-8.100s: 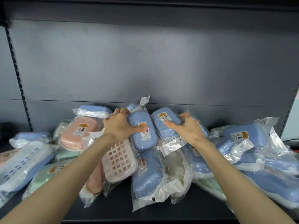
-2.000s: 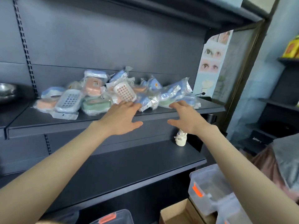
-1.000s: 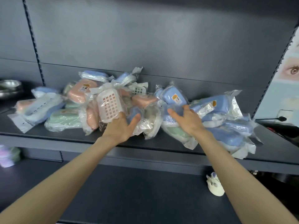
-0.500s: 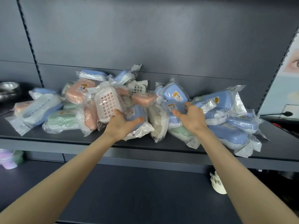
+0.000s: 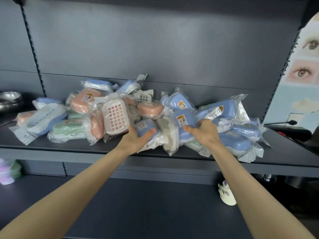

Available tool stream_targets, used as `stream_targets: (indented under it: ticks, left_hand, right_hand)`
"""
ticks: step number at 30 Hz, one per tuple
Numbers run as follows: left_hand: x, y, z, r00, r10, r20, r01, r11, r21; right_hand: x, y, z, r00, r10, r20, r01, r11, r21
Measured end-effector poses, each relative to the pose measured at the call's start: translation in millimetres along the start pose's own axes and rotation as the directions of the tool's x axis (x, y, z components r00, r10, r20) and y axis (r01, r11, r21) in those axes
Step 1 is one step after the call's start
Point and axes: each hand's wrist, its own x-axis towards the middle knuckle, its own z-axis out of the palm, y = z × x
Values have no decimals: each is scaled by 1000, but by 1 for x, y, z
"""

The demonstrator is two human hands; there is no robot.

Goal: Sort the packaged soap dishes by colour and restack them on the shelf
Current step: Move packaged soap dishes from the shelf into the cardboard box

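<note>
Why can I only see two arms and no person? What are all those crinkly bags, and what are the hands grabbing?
There is no machine here, just a person wearing a camera on their head, so you see what they see: their own two arms. On the dark shelf lies a jumbled pile of soap dishes in clear plastic bags: blue, pink, green and white. The left hand grips the lower blue dish, and the right hand grips the upper blue dish. The job is sorting them by colour.
</note>
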Motion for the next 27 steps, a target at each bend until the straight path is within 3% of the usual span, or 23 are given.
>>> stream_targets:
  ticks: [4,9,13,18,27]
  left_hand:
    - [-2,-1,2,998,23,-58,-25,999,-35]
    - [-9,7,-9,986,155,-68,-165,973,-161]
    - [-9,7,-16,967,223,-122,-241,956,-165]
    - [-9,6,-15,940,325,-109,-342,865,-366]
    - [7,-17,-13,946,318,-64,-308,819,-485]
  right_hand:
    - [0,5,-1,999,-39,-35,40,998,43]
    - [1,8,-6,984,-95,-152,118,982,149]
    - [-2,8,-7,975,-125,-182,170,952,254]
    - [-3,4,-11,973,-157,-167,197,946,258]
    - [-11,-4,23,983,-123,-135,155,953,262]
